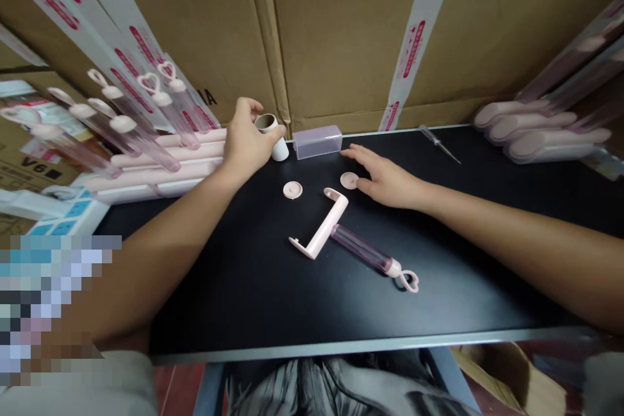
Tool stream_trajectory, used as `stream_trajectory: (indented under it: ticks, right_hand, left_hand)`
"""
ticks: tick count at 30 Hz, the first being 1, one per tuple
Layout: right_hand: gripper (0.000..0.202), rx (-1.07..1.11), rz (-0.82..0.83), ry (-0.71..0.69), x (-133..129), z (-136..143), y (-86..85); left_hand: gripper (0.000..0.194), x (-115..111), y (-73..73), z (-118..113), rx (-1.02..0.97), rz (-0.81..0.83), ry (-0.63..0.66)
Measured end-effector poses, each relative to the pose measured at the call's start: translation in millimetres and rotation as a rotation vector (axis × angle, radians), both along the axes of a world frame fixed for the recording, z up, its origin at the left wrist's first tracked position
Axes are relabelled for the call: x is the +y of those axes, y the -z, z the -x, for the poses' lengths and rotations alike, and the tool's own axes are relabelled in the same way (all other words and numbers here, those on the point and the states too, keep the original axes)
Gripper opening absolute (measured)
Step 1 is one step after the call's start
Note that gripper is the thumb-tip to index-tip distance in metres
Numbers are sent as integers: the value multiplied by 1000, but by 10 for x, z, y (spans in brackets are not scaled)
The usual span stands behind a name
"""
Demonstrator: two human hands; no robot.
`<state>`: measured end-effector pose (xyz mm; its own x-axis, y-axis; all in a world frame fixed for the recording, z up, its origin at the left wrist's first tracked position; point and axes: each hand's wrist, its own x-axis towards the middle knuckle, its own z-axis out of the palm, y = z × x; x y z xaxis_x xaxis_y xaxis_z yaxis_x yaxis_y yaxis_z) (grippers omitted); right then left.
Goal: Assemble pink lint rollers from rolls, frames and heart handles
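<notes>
Near the back of the black table, my left hand (246, 146) is closed around a white lint roll (279, 149) standing upright, its hollow end up. My right hand (387, 175) is open, its fingers spread; the thumb reaches the edge of a round pink end cap (348, 180). Those fingertips come close to a clear purple cover (318, 143); I cannot tell whether they touch it. A second pink end cap (292, 190) lies to the left. In front, a pink lint roller frame (327, 224) lies with its clear purple handle (363, 248), which ends in a heart-shaped loop.
Several lint rollers (160, 169) lie at the left with handles pointing up; more in clear wrapping (531, 130) are at the right. A screwdriver (440, 143) lies at the back right. Large cardboard boxes (341, 32) stand behind the table (234, 299). An open carton (511, 377) is below right.
</notes>
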<state>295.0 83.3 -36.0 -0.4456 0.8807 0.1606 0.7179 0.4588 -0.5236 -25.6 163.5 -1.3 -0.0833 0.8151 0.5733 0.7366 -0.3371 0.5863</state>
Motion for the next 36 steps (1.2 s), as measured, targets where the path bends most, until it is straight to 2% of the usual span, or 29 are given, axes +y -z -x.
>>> stream_trajectory:
  ticks: [4,7,10,16,20,24,26,28,31,33,34,36]
  right_hand:
    - [84,-4,-46,22,264,-19,44]
    - [78,-63,-8,11,362,80,56]
    - [67,-158,28,23,353,249,9]
    - [62,-241,34,1,204,518,-106]
    - [59,-250,19,25,182,600,-101]
    - [55,-216,-9,49,214,644,-62]
    - [55,-200,-27,57,222,652,-34]
    - [53,-178,-51,67,224,650,-2]
    - [50,-118,-103,72,222,631,42]
    - [51,-73,-144,57,222,615,62]
    - [51,-49,-165,45,222,607,69]
    - [50,-12,-203,27,222,597,80]
  left_hand:
    - [51,7,-87,-112,85,91,-31]
    - [50,-4,-174,-180,128,127,-29]
    - [51,-20,-233,-209,159,124,-45]
    - [53,-116,-332,-202,250,161,-66]
    - [57,-62,-327,-120,269,168,-77]
    - [59,96,-258,-9,213,81,-4]
    - [59,105,-250,3,217,107,-6]
    - [63,14,-270,-22,247,123,-55]
    - [57,-307,-315,-89,324,-31,-76]
    - [32,-590,-316,-116,436,-69,27]
    - [19,-730,-302,-119,524,-1,114]
    - [20,-968,-250,-111,713,219,325]
